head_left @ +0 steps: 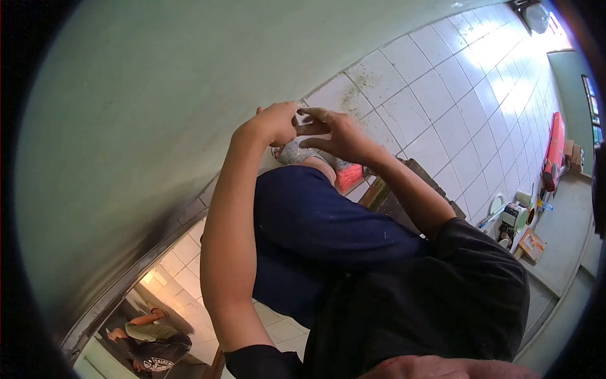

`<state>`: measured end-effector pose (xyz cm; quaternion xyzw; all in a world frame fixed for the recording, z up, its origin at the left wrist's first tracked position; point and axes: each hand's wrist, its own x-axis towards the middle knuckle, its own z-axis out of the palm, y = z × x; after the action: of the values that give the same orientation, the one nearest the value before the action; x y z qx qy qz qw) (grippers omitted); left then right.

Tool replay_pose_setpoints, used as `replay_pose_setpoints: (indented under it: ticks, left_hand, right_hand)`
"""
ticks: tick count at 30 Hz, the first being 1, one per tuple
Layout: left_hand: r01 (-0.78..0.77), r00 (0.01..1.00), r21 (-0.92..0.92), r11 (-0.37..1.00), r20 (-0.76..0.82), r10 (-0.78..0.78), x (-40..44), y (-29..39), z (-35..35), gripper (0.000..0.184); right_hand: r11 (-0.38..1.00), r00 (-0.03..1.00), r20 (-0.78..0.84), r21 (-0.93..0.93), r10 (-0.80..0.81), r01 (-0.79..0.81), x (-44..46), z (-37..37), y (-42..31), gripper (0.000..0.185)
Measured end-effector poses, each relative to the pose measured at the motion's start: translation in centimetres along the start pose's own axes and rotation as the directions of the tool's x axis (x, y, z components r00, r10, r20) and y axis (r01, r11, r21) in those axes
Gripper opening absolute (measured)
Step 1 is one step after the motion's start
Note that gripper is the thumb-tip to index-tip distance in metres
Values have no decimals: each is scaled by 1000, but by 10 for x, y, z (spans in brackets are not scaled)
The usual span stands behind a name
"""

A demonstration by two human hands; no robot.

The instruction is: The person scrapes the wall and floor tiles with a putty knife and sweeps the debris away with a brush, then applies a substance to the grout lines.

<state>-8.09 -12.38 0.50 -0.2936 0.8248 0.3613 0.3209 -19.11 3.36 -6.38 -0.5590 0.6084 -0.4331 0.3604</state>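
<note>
My left hand (276,124) is beside the green wall, with its back to me and its fingers curled; what they hold, if anything, is hidden. Facing it from the right, my right hand (341,135) has its fingers bent and apart, with grey smears on them. Its fingertips are close to the left hand. Below both hands is a greyish, crumpled-looking thing (294,152) by my foot, too unclear to name. A red, stringy-looking item (349,177) lies right of my leg.
A worn dark wooden piece (410,189) stands under my right forearm. Dirt marks the white tile floor (435,148). Cans (514,216) and a long red case (554,151) are at the right. Through a doorway, another person (151,341) sits at lower left.
</note>
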Motion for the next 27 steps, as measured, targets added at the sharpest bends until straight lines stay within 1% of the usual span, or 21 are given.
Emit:
replay_pose_setpoints:
  ticks: [1,3,4,5,6,7,8,9,10,11,12,13,14,15,16,18,20,22,24,26,27]
  left_hand:
    - [0,1000,8,1000,2,0,5,4,0,45]
    - [-21,999,217,976,-31,29,18,7,0,50]
    - [-26,999,221,975,-28,33,22,5,3,50]
    - [-59,994,98,993,-82,67,26,1,7,52]
    - [-95,986,-22,995,-141,91,29,-4,8,53]
    - [-94,986,-16,995,-140,91,30,-9,6,53]
    - [-112,967,38,993,-225,118,30,-15,6,52]
    - [-126,941,92,988,-304,148,29,-20,7,50]
    - [-125,943,94,988,-297,148,28,-22,4,50]
    - [-68,967,86,994,-239,87,24,-21,-2,48]
    - [-10,983,80,997,-181,24,21,-20,-6,47]
    - [-10,985,77,997,-174,23,17,-19,-9,47]
    - [28,989,33,999,-149,-23,12,-18,-12,45]
    - [70,990,-10,998,-120,-70,7,-18,-14,44]
    - [74,990,-10,997,-117,-75,4,-19,-16,44]
    - [92,989,54,994,-121,-85,0,-21,-20,44]
    - [100,989,56,993,-114,-93,-2,-27,-20,44]
    - [110,990,58,992,-100,-104,-4,-35,-17,44]
    - [137,988,2,991,-72,-136,-7,-40,-16,44]
    - [143,987,28,989,-82,-141,-11,-42,-16,44]
    - [151,986,51,987,-83,-146,-12,-44,-16,43]
  right_hand:
    - [1000,1000,-8,3,0,0,-1,3,-3,61]
    - [960,976,24,-189,215,-207,-1,6,-7,61]
    - [945,989,26,-298,149,-134,-6,8,5,59]
    - [945,988,23,-297,152,-138,-11,12,22,59]
    - [887,984,2,-431,181,-162,-15,17,44,49]
    - [811,978,-24,-555,205,-183,-17,22,65,40]
    - [815,978,-25,-548,209,-189,-17,24,82,40]
    - [734,923,-6,-604,385,-310,-16,25,99,29]
    - [627,837,0,-662,548,-410,-14,26,118,22]
    - [627,834,-1,-658,552,-416,-12,31,141,22]
    - [582,833,-25,-704,553,-407,-11,37,167,20]
    - [534,831,-44,-747,554,-396,-12,45,189,18]
    - [536,829,-40,-746,558,-396,-14,55,208,18]
    - [508,832,-47,-772,552,-381,-15,64,221,17]
    - [480,837,-55,-798,544,-365,-15,72,233,17]
    - [489,851,-56,-798,522,-352,-9,80,238,18]
    - [496,860,-54,-798,508,-343,-2,86,244,19]
    - [546,894,-96,-762,438,-349,18,86,251,21]
    - [550,888,-74,-761,455,-345,20,84,252,21]
    - [554,891,-60,-764,450,-332,23,76,242,21]
    - [544,866,-20,-771,500,-331,11,75,232,21]
